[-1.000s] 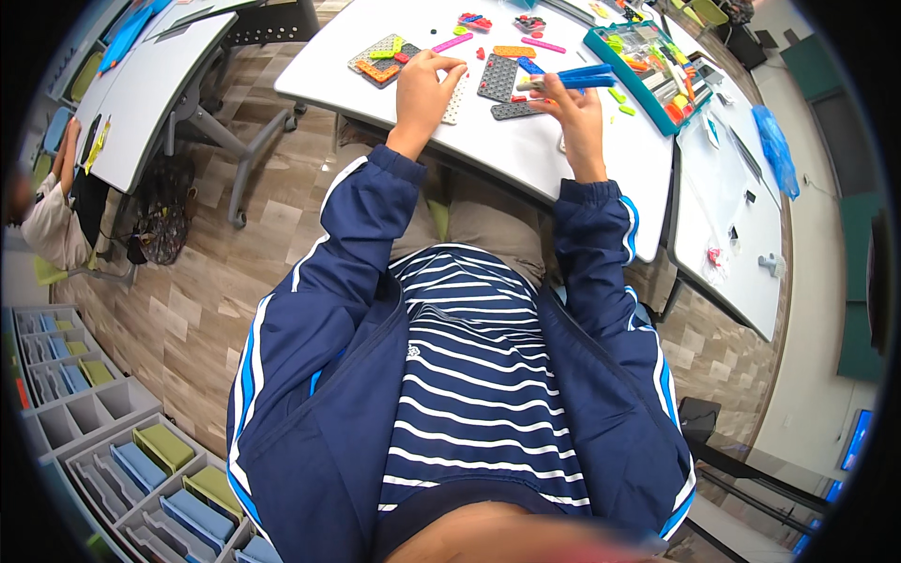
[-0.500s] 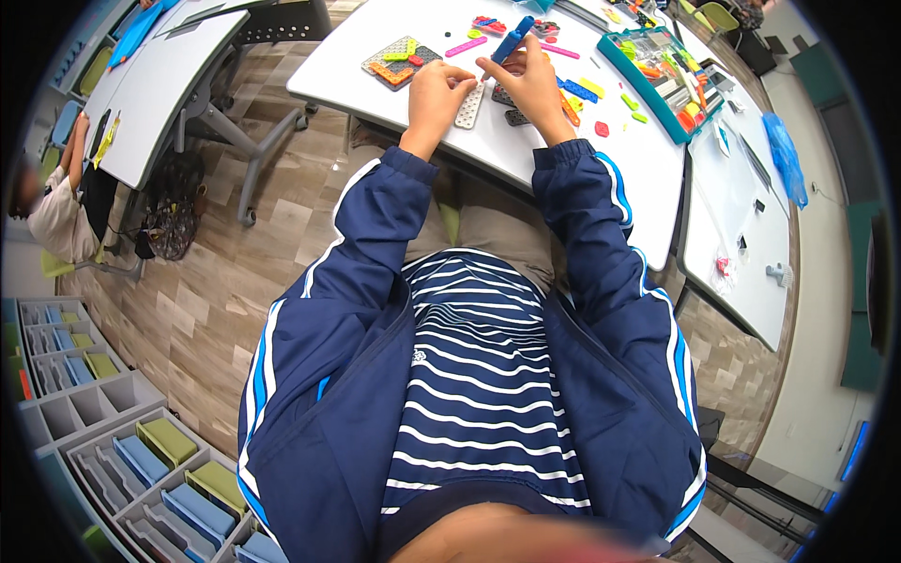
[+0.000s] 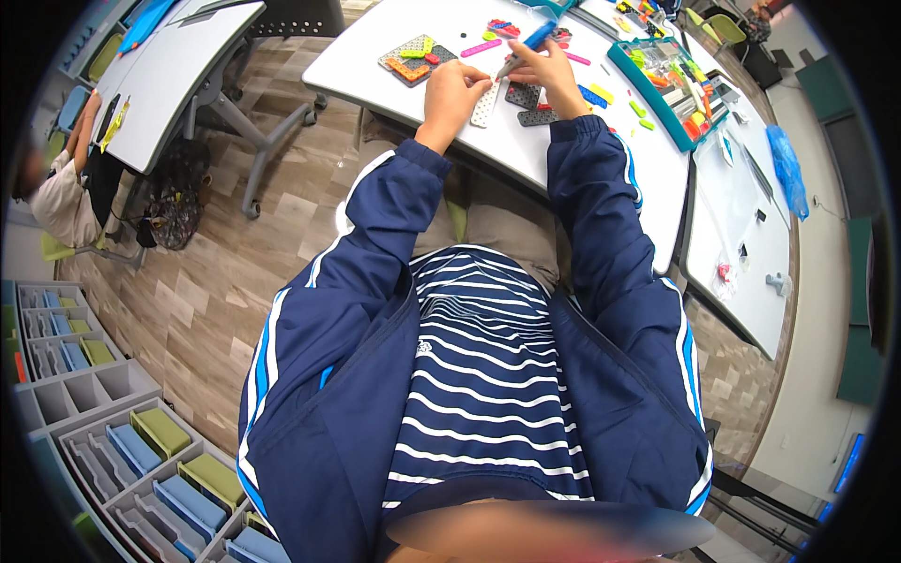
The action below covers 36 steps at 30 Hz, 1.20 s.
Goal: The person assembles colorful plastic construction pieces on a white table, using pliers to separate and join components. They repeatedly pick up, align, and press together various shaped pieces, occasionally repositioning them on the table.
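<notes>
My right hand [image 3: 556,79] grips a blue and grey pen-shaped tool [image 3: 535,43], whose grey end slants down to the left. That end comes close to the fingertips of my left hand [image 3: 450,99]. My left thumb and finger are pinched together at the far end of a white perforated plate [image 3: 482,111]; a tiny red bit shows there, too small to name. The plate lies near the table's front edge. Dark grey perforated plates [image 3: 524,95] lie just right of it, partly under my right hand.
A grey plate with orange and lime strips [image 3: 410,69] lies left on the white table [image 3: 357,58]. Pink strips [image 3: 481,48] and loose colored pieces lie beyond my hands. A teal box of parts [image 3: 657,92] stands right. At left, a person sits by another table.
The tool has tipped, its grey end now showing toward my left fingertips. My right hand has shifted, and an orange strip and red piece beside it are no longer seen.
</notes>
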Available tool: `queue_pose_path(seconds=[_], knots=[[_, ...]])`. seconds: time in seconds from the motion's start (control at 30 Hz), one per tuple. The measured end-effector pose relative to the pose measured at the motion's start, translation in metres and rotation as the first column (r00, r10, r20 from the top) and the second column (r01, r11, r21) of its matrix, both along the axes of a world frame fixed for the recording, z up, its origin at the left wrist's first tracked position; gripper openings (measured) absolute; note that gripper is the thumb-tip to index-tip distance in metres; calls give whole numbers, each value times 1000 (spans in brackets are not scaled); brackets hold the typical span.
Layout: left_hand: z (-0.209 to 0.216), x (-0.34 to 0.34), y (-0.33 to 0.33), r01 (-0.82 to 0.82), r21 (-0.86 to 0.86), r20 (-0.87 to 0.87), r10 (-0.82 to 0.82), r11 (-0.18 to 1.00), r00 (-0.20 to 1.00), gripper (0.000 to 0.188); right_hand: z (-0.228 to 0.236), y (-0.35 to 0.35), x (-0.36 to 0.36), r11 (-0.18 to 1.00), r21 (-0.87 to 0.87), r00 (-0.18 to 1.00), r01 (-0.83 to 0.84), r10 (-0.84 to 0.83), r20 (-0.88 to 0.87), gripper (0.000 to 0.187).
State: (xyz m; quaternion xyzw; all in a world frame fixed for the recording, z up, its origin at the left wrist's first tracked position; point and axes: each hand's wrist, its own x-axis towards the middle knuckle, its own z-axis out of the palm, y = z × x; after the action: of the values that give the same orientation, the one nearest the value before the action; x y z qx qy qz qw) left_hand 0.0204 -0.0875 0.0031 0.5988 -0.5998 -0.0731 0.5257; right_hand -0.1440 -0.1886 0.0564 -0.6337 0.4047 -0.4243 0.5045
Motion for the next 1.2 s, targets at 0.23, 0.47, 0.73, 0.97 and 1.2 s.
queue_pose_path(seconds=[0.23, 0.47, 0.73, 0.97, 1.2], knots=[[7, -1, 5, 51, 37, -181, -43, 998, 983, 19, 26, -4, -25, 997, 15, 995, -81, 81, 52, 51], [15, 3, 8, 175, 20, -401, -152, 984, 903, 20, 18, 29, -4, 998, -14, 984, -54, 56, 168, 56], [13, 5, 7, 315, -48, -505, -296, 948, 811, 24, 17, 42, 2, 997, -59, 978, -41, 53, 204, 57], [10, 6, 6, 288, -32, -475, -268, 957, 838, 19, 18, 41, -5, 999, -11, 951, 40, -35, 308, 55], [9, 20, 4, 339, -150, -807, -313, 929, 500, 19, 15, 40, -31, 963, -249, 994, 97, -106, -20, 63]])
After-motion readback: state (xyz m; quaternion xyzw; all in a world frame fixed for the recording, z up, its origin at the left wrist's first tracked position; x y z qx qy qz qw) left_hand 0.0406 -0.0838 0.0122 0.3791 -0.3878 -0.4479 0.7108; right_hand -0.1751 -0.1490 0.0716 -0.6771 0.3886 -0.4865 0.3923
